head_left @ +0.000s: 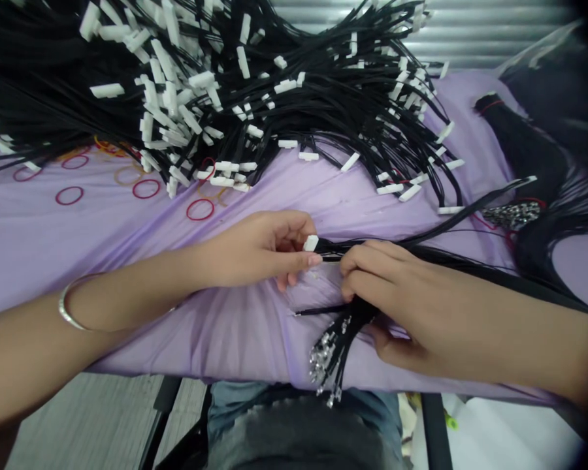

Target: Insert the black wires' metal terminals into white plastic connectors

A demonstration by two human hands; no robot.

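Observation:
My left hand [279,251] pinches a small white plastic connector [311,243] between thumb and fingers. Black wires run from the connector's right side toward my right hand [392,294]. That hand is closed around a bundle of black wires [360,310], whose silvery metal terminals [328,359] fan out below the fingers. One wire [318,312] sticks out to the left of the bundle. Which wire the right fingertips press on is hidden. Both hands are just above the purple cloth [235,326], close together.
A large heap of black wires with white connectors [176,111] covers the back of the table. Red rubber bands [200,209] lie in front of it. At the right lie more wire bundles [524,143], one with metal terminals [514,214]. Corrugated metal [490,32] stands behind.

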